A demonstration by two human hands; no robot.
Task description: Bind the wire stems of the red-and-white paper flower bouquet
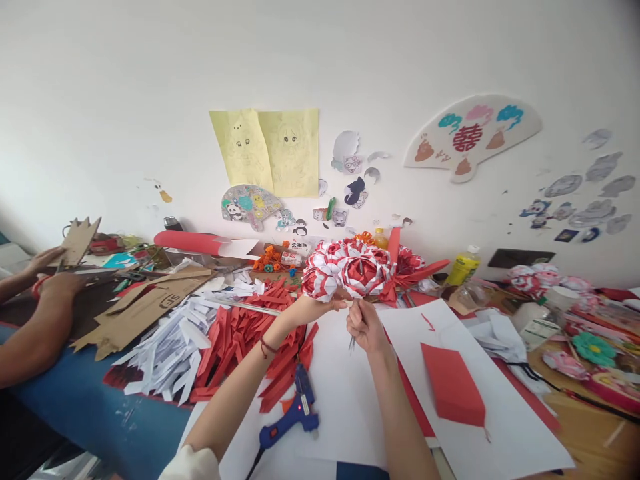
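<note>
A bunch of red and white folded-paper flowers is held up in front of me, above the white paper on the table. My left hand is closed at the base of the blooms, its fingers partly hidden beneath them. Just right of it, my right hand is wrapped round the thin stems, whose grey ends poke out below the fist. Between my forearms lies a blue hot glue gun with a small red light on. Loose red paper strips are piled to the left of my hands.
White paper strips and cut cardboard lie further left. There, another person's hand holds a cardboard piece. On the right are a red paper stack, a yellow bottle and more paper flowers.
</note>
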